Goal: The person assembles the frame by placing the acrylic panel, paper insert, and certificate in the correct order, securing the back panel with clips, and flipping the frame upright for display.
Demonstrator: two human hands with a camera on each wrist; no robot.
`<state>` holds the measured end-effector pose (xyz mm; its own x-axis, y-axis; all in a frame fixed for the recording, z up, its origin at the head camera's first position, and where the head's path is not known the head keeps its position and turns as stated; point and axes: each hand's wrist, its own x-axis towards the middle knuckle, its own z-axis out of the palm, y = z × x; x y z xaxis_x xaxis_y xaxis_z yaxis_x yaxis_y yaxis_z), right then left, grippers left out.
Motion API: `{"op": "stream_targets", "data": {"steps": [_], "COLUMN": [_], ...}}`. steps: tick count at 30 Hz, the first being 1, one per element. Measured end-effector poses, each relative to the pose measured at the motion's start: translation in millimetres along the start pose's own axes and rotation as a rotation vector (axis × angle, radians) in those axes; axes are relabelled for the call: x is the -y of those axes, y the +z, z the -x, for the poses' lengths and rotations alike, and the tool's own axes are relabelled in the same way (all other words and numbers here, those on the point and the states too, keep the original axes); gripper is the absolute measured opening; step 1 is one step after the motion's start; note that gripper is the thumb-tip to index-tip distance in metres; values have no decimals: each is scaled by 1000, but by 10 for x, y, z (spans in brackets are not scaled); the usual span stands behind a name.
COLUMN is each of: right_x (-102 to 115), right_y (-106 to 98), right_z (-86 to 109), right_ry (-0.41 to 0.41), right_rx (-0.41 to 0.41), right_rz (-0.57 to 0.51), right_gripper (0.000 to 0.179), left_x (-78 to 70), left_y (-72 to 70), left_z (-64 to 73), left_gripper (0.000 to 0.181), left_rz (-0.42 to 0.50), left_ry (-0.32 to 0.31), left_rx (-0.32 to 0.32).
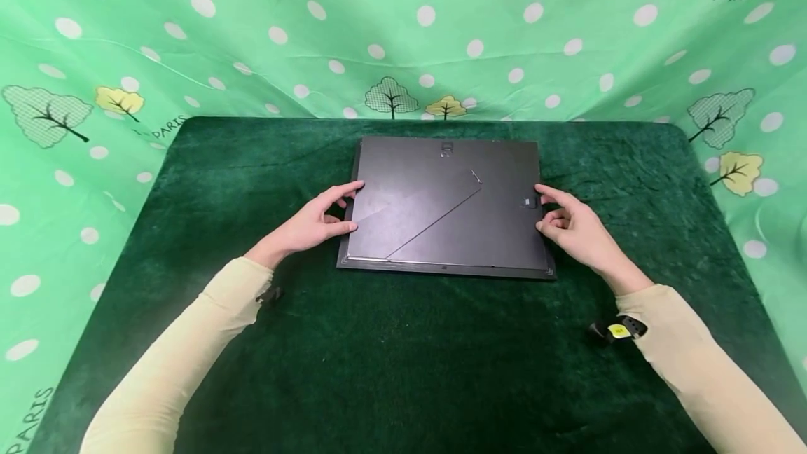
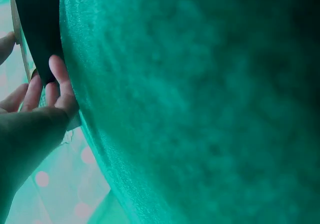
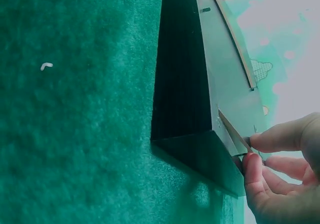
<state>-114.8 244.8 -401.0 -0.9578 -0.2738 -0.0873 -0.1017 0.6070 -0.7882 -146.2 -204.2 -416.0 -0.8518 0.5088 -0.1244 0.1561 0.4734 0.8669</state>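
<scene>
In the head view a black picture frame [image 1: 444, 270] lies face down on the table. Its dark backing board [image 1: 435, 195], with an easel leg [image 1: 429, 226] folded flat against it, is on top, inside the frame's rim. My left hand [image 1: 312, 219] grips the board's left edge, index finger and thumb spread apart along it. On the opposite edge, my right hand [image 1: 576, 230] holds with thumb and index finger, the other fingers curled. The right wrist view shows the board's thin edge [image 3: 234, 131] tilted above the deep frame side [image 3: 182, 83] near one corner.
Dark green velvet cloth [image 1: 403, 363] covers the table. A green curtain [image 1: 429, 40] with white dots and trees hangs behind and at both sides. A small white bent piece [image 3: 46, 65] lies on the cloth in the right wrist view.
</scene>
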Motion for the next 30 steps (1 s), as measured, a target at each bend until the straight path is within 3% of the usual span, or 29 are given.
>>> {"op": "stream_targets", "data": {"steps": [5, 15, 18, 25, 30], "right_x": [6, -23, -26, -18, 3], "right_y": [-5, 23, 24, 35, 15], "right_z": [8, 28, 25, 21, 46], "right_ry": [-18, -26, -22, -9, 14], "right_rx": [-16, -25, -29, -19, 2], "right_rz": [42, 24, 24, 50, 96], "right_gripper": [60, 61, 60, 56, 56], "left_x": [-6, -52, -79, -82, -79], "left_y": [-1, 34, 25, -9, -7], "left_z": [13, 43, 49, 68, 45], "left_gripper": [73, 71, 74, 82, 78], "left_rz": [-16, -153, -168, -65, -89], "left_ry": [22, 92, 78, -11, -34], "left_rx": [36, 68, 67, 67, 90]}}
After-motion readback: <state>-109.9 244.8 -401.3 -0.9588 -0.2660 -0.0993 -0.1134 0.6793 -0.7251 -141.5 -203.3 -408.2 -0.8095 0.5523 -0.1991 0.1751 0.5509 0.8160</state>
